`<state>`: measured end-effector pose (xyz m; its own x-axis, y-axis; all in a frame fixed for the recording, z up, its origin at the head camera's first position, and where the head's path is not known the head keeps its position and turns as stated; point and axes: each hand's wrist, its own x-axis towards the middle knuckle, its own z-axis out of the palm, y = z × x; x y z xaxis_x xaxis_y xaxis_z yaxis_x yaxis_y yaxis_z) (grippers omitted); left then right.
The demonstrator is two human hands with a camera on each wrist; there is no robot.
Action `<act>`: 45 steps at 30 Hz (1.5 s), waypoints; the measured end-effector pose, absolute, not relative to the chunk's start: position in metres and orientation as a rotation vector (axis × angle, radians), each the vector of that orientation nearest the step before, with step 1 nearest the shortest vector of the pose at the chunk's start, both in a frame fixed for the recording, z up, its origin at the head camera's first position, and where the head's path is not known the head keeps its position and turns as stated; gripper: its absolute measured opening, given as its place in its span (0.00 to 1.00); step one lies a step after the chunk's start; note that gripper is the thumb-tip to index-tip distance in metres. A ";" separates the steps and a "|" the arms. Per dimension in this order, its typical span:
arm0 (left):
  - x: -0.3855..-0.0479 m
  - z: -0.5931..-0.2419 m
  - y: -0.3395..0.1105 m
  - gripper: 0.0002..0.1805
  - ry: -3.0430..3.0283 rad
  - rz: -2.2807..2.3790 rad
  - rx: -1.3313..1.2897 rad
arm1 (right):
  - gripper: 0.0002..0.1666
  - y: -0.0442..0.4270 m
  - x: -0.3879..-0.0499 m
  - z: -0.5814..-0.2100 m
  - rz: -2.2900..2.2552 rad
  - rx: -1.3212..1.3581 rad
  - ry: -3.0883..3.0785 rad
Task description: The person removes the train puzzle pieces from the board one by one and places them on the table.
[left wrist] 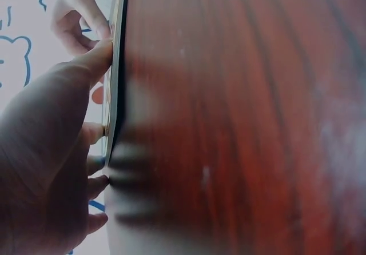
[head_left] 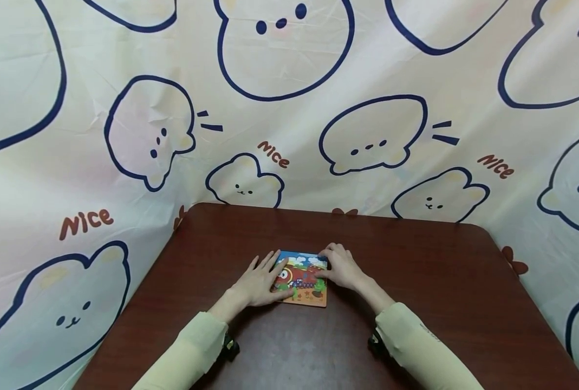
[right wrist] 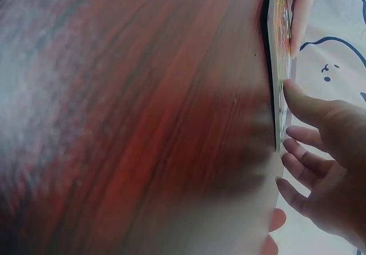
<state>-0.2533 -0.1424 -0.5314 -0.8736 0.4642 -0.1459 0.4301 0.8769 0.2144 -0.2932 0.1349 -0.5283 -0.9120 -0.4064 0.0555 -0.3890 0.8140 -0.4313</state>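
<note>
Picture board (head_left: 303, 279), sky side pointing away, long axis unclear — left hand (head_left: 260, 284) spread on it, right hand (head_left: 343, 266) loosely curved

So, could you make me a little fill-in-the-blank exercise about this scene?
1. Of left and right, the left hand partly covers the ____ side of the picture board.
2. The sky printed along the board's far edge is ____.
3. Reddish-brown lettering on the backdrop behind the table spells ____.

Missing words: left; blue; Nice.
</note>
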 end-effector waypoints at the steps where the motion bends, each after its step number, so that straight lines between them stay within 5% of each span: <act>1: -0.254 -0.531 -0.142 0.54 2.855 0.268 0.687 | 0.31 0.135 -0.294 -0.528 -0.698 -0.655 2.960; 38: -0.253 -0.528 -0.140 0.55 2.865 0.195 0.684 | 0.32 0.126 -0.288 -0.542 -1.005 -0.437 2.891; 45: -0.253 -0.528 -0.140 0.56 2.869 0.216 0.670 | 0.23 0.134 -0.292 -0.540 -1.177 -0.491 2.785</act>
<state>-0.2529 -0.1402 -0.5284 -0.8805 0.4504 -0.1479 0.4232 0.8873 0.1832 -0.2917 0.1343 -0.5404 -0.9457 -0.3210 0.0517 -0.2609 0.6540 -0.7101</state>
